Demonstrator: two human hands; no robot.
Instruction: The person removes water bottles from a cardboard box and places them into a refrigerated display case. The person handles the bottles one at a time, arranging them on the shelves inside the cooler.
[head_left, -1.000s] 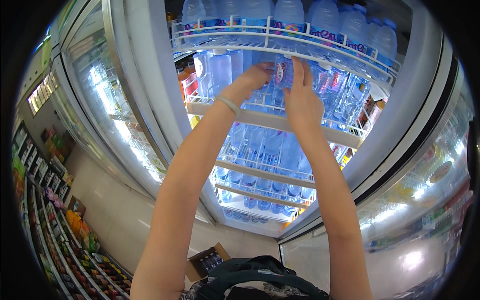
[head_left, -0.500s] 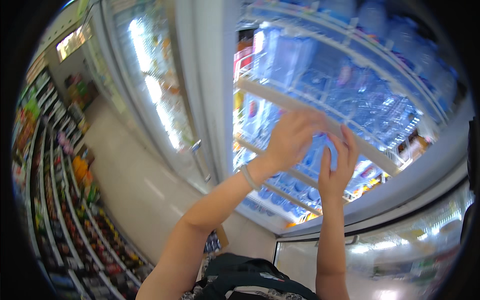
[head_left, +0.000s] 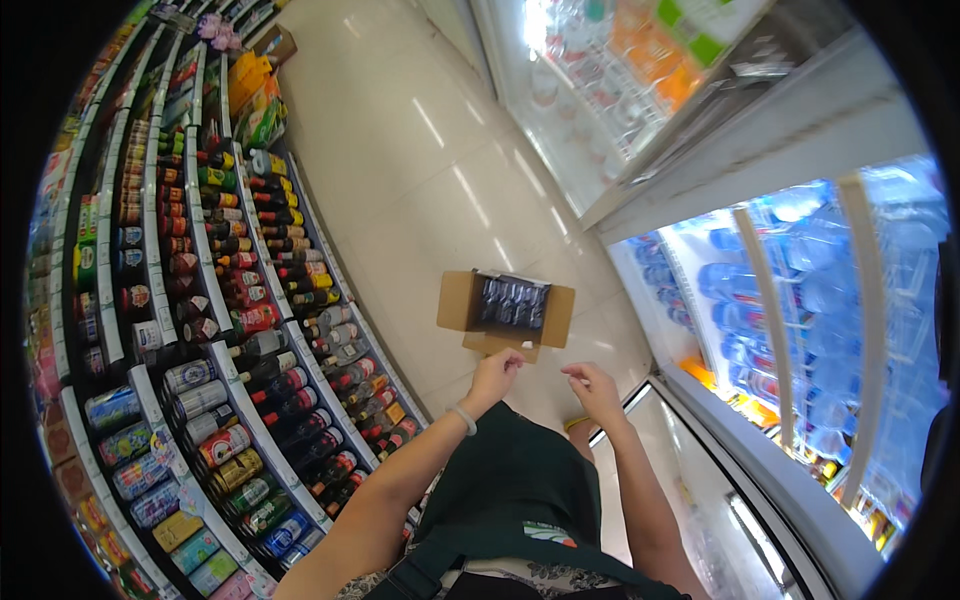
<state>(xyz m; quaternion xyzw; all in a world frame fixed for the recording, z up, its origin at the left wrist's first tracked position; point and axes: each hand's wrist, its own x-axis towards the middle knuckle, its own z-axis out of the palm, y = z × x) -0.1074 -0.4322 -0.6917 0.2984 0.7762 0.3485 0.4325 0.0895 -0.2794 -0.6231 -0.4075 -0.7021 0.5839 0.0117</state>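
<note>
My left hand (head_left: pixel 497 375), with a pale bracelet on its wrist, is closed with its fingers curled in. It hovers over the near flap of an opened cardboard box (head_left: pixel 455 303) on the floor, and whatever it may hold is hidden. To its right my right hand (head_left: pixel 594 389) is raised with loosely bent fingers, thumb and fingertips apart, nothing visible between them. Dark wrapped packs of bottles or similar items (head_left: pixel 513 301) fill the box. A small white piece (head_left: pixel 527 345) shows at the near flap; I cannot tell what it is.
Shelves of sauce bottles (head_left: pixel 285 245) and drink cans (head_left: pixel 205 400) run along the left. On the right stands an open lit cooler (head_left: pixel 775 330) with blue-tinted water bottles (head_left: pixel 735 280). Another glass-fronted cooler (head_left: pixel 600 90) is farther ahead. Tiled floor (head_left: pixel 400 180) lies between.
Both hands have come down from in front of the cooler shelves and drawn back toward my body. The view has swung down and left, bringing the cardboard box into full sight.
</note>
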